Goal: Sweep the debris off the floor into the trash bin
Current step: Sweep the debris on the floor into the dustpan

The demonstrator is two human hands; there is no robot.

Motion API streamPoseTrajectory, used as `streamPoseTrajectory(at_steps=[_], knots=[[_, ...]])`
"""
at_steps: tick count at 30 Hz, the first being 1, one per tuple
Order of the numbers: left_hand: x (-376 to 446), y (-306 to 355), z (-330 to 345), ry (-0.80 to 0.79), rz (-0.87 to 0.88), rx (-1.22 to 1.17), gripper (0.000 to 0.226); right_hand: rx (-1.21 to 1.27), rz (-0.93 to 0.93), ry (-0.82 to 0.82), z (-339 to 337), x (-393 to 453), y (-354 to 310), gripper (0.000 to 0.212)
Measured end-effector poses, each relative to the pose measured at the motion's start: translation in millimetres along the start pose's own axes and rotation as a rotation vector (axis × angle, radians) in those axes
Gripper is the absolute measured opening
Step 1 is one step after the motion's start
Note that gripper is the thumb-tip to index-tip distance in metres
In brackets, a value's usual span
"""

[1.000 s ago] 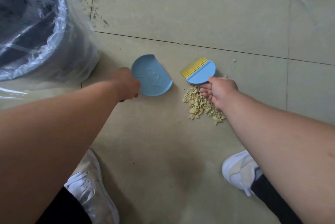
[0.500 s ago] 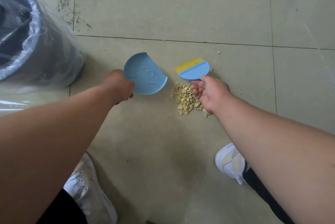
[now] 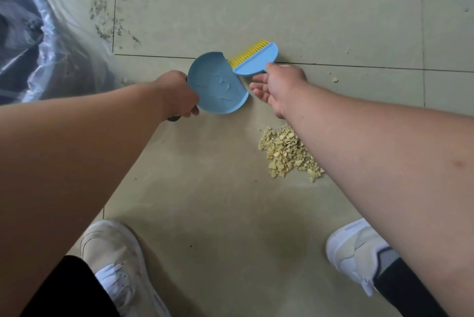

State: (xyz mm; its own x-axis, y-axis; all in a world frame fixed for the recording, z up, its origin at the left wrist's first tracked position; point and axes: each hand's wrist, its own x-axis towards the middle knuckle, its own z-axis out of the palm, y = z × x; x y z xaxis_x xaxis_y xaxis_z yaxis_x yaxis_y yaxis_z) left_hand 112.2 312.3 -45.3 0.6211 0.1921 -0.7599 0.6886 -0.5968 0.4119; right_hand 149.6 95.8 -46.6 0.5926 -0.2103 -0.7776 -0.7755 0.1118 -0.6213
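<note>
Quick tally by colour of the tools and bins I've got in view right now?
Blue: 1 dustpan
Blue with yellow bristles: 1 brush
Dark with clear liner: 1 bin
Total: 3

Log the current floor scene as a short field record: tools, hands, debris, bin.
left hand: grips the handle of the round light-blue plastic dustpan
right hand: holds the small blue hand brush with yellow bristles
tools: brush bristles meet the dustpan's far rim
debris: pile of pale yellow broken chips on the beige tiled floor, nearer the person than both tools, not in the dustpan
bin: dark trash bin with clear plastic liner, upper left
</note>
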Motion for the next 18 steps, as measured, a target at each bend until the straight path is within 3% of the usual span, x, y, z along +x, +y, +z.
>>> streamPoseTrajectory(at_steps=[10, 15, 18], knots=[[-40, -4, 32, -0.055, -0.035, 0.034, 0.024, -0.062, 0.045, 0.179, -90, -35, 50, 0.026], [-65, -20, 55, -0.035, -0.014, 0.006, 0.027, 0.224, 0.169, 0.091, -122, -71, 88, 0.014], [-67, -22, 60, -0.024, 0.021, -0.025, 0.022, 0.387, 0.112, 0.015, -129, -75, 83, 0.013]])
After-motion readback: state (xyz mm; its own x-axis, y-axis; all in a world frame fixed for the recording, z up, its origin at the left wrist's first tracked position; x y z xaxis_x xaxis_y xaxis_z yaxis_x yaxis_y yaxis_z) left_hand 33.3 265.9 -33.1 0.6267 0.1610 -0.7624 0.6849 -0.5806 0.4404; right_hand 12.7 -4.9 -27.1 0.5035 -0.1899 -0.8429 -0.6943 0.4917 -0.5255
